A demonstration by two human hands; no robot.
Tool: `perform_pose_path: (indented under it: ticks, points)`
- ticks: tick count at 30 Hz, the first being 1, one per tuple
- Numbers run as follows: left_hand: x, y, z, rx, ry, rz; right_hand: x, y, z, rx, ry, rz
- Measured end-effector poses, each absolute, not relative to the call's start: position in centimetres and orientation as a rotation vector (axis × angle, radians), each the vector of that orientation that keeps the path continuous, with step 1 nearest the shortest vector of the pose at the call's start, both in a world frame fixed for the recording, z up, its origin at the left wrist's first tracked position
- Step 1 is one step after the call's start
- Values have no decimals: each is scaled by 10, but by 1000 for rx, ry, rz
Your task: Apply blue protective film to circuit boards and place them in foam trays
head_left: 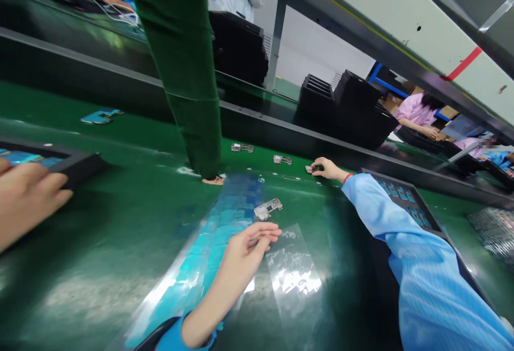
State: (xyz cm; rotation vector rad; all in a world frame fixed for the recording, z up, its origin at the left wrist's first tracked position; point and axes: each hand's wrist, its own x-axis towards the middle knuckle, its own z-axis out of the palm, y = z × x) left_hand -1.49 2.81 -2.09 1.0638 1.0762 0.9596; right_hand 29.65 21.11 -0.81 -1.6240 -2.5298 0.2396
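My right hand (330, 170) reaches to the far side of the green work surface, fingertips closed on a small circuit board (308, 169), partly covered by the fingers. To its left, two similar boards lie in the same row, a middle board (282, 159) and a left board (241, 148). A larger silvery board (268, 209) rests just beyond my left hand (251, 241). That hand hovers with fingers loosely stretched, nothing visible in them, by a clear plastic bag (295, 265). A long strip of blue film pieces (212, 233) runs beneath clear plastic along its left side.
At right, a black tray (436, 228) holds several blue boards beside stacked clear packs (493, 233). Another person's hand (30, 198) is over a black tray (82, 163) at left. A green-wrapped post (188, 72) stands mid-surface; a blue board (100, 116) lies beyond.
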Motion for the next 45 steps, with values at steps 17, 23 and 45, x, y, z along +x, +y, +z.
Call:
perform_pose_path:
  ticks: [17, 23, 45]
  points:
    - [-16, 29, -20, 1119, 1089, 942, 246, 198, -19, -1473, -2189, 706]
    - [-16, 28, -21, 1111, 1089, 942, 252, 197, -26, -1537, -1979, 596]
    - [-13, 27, -21, 1088, 1103, 893, 243, 244, -36, -1599, -2187, 445]
